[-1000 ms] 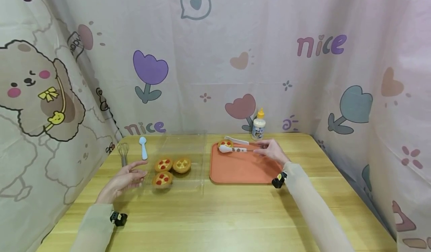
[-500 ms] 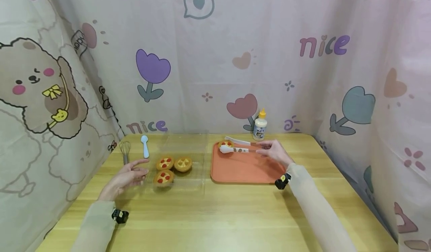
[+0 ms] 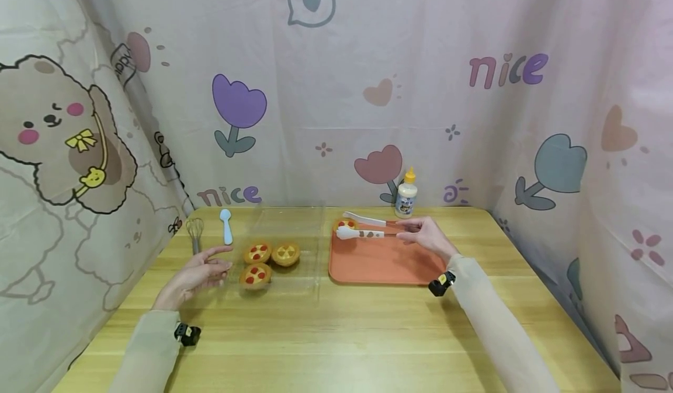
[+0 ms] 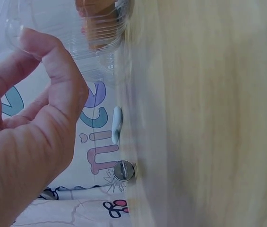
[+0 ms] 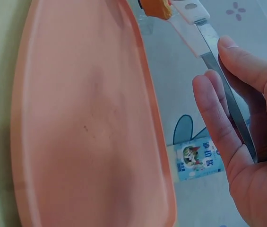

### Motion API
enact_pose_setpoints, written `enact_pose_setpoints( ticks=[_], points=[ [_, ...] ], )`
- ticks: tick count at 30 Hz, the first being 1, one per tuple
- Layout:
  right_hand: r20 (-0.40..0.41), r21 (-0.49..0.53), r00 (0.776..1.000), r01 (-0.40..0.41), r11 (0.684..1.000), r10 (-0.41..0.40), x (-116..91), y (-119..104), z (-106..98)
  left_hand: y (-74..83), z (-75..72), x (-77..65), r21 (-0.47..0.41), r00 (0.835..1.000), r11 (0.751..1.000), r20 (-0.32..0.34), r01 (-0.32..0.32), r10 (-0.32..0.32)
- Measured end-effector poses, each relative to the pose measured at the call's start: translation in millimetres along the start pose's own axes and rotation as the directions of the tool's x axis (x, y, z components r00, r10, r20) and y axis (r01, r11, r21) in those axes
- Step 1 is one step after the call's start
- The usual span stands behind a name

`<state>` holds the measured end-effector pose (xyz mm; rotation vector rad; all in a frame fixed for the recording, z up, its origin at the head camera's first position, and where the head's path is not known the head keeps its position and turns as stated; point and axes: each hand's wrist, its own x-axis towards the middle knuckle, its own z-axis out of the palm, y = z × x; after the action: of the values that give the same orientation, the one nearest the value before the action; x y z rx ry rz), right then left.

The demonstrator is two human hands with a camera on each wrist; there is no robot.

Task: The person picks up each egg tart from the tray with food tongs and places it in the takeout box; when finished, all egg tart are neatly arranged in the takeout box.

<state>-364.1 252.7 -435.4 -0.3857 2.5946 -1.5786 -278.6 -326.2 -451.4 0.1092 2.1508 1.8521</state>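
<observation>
In the head view my right hand (image 3: 426,235) grips a pair of tongs (image 3: 363,234) with spotted white tips; metal arms show in the right wrist view. Between the tips is a small tart (image 3: 345,225) with red topping, over the back-left corner of the orange tray (image 3: 389,261). The right wrist view shows that tart (image 5: 157,7) above the tray's level. On the left, my left hand (image 3: 194,276) pinches the left edge of a clear plastic box (image 4: 72,40); its exact contact is hard to see. Several tarts (image 3: 256,276) sit in the box.
A whisk (image 3: 195,232) and a pale blue spoon (image 3: 226,227) lie at the back left of the wooden table (image 3: 336,346). Behind the tray stands a bottle (image 3: 406,197) with a yellow cap. A printed curtain (image 3: 326,89) hangs round the back and sides.
The tongs and the tart between their tips have shifted slightly left over the tray's corner. My right hand moved a little left with them; the left hand stays at the clear box.
</observation>
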Motion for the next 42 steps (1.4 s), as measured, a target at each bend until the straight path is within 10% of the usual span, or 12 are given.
enact_pose_setpoints(
  ticks=[42],
  points=[
    [0.175,0.093,0.975,0.124,0.988,-0.139,-13.9,-44.0,36.2,3.2,1.7,-1.8,0.011,1.000,1.000,0.006,0.013,-0.013]
  ],
)
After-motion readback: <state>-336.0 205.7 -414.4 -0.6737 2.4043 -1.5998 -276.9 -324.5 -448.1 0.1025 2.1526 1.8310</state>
